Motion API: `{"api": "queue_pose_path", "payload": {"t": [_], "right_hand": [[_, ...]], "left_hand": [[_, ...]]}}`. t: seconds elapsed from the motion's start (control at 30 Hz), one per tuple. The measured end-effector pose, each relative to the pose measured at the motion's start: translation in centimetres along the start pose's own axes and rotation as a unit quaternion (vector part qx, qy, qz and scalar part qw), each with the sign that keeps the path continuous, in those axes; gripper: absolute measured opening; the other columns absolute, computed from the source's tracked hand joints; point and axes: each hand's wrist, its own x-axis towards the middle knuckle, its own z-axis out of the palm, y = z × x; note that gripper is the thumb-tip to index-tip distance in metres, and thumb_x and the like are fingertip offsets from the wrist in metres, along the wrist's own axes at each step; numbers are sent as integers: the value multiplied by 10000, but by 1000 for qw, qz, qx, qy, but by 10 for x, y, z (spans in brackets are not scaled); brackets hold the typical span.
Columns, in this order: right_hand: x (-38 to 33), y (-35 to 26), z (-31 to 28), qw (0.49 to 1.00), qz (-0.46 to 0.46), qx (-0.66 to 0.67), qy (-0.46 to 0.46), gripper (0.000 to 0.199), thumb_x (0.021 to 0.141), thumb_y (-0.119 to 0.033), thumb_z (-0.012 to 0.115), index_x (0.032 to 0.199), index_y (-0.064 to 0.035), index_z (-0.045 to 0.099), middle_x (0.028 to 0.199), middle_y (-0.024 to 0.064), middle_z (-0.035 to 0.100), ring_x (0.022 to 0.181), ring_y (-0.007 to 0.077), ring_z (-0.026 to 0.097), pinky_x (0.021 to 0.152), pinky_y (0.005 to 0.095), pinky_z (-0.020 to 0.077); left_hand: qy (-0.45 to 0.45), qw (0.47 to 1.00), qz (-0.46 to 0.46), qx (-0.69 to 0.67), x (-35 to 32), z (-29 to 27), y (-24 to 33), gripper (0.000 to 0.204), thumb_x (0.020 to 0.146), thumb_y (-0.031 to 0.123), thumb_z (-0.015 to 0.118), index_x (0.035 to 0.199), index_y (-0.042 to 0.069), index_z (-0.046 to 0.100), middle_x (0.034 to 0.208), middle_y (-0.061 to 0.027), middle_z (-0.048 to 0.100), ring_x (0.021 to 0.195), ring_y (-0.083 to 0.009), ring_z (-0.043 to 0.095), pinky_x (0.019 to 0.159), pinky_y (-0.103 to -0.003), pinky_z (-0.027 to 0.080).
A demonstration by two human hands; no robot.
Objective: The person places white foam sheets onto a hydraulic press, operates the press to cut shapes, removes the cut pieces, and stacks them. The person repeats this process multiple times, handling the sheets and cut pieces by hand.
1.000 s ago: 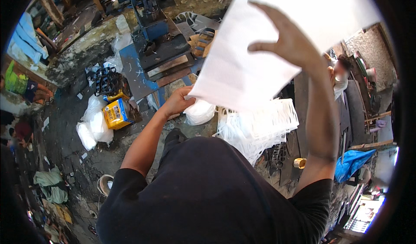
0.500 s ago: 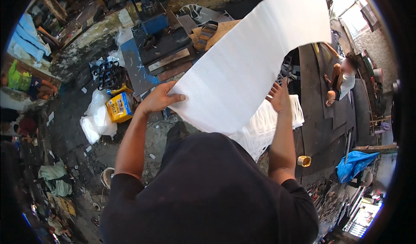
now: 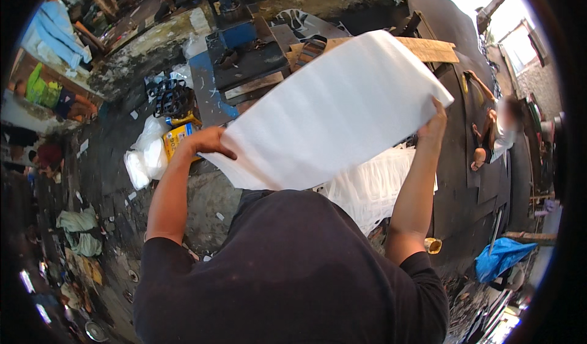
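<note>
A broad, flexible white sheet [image 3: 330, 112] spans the space in front of me, held up between both hands. At its left edge my left hand [image 3: 211, 142] is closed, thumb on top and the other fingers hidden beneath. My right hand [image 3: 434, 121] grips the sheet's right end, fingers partly behind it. The sheet's far right end folds over near that hand. Under and beyond its near edge lies a stack of white cut-out sheets [image 3: 373, 188] with slot-like openings, partly covered by the sheet and my right arm.
Beyond the sheet stands a blue-and-black machine [image 3: 238, 51] beside a wooden board [image 3: 422, 49]. Left are a yellow box [image 3: 175, 137], white plastic bags [image 3: 145, 154] and black strappy pieces [image 3: 174, 98]. A person [image 3: 498, 127] squats on dark sheets at right; another [image 3: 55, 96] is far left.
My right hand has moved up and right and now grips the sheet's end. The sheet's raised, curling far end has come down and lies flatter.
</note>
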Motion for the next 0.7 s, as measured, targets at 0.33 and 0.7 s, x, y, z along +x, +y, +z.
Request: {"api": "queue_pose_path", "payload": {"t": [0.33,0.7], "right_hand": [[-2,-62,-42,999,-38,-8,20,427,879,-196,670,1216,44,567,1179,145,640,1079,286,623,923,415,514],[36,-3,-55,992,-34,-89,83,448,859,-139,710,1243,28,550,1170,132,631,1039,293,637,893,441,548]], "left_hand": [[260,949,-167,-62,-51,15,-146,604,687,524,819,988,9,725,904,-167,714,872,-261,680,803,-340,510],[366,905,-208,-59,-110,-5,-238,468,757,448,781,851,-5,705,715,-99,683,669,-190,639,647,-350,495]]}}
